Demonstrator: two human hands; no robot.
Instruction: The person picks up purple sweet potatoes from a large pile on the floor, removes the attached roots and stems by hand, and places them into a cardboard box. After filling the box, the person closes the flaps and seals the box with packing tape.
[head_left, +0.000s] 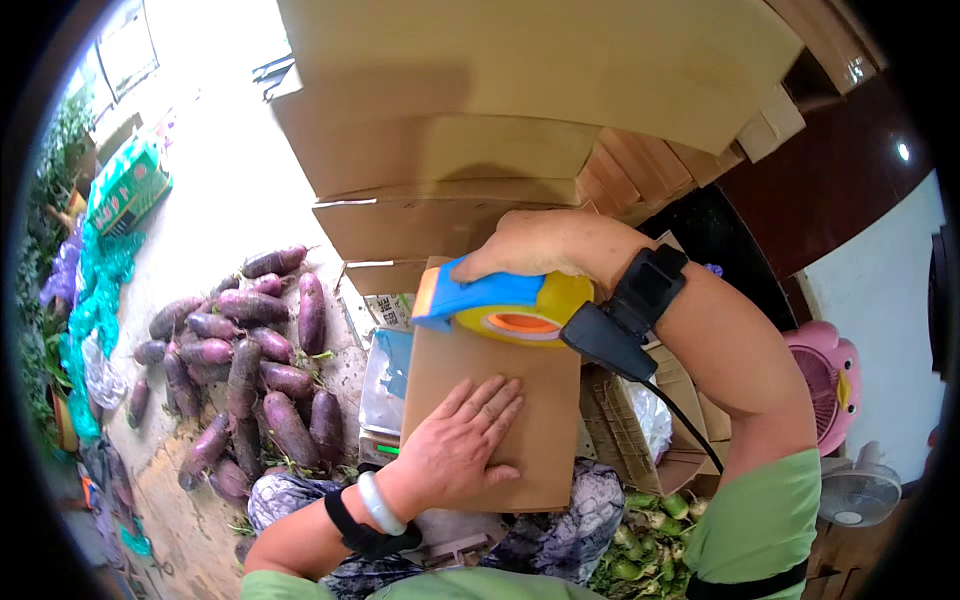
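A closed brown cardboard box (540,430) stands in front of me, by my lap. My left hand (455,440) lies flat on its upper face, fingers stretched out and holding nothing. At the box's far edge my right hand (520,245) grips a blue tape dispenser (490,290) with an orange end, its thumb over the blue part. A yellow roll of tape (565,300) sits in the dispenser, which touches or nearly touches the box. The other fingers of my right hand are partly hidden. Left of the box shows a scale (385,380) with a light-coloured plate.
Purple radishes (245,375) lie heaped on the floor at left. Large cardboard sheets (540,70) rise beyond the box. An open carton (665,420) and green-topped vegetables (650,540) are at right, near a pink fan (825,385) and a grey fan (855,490).
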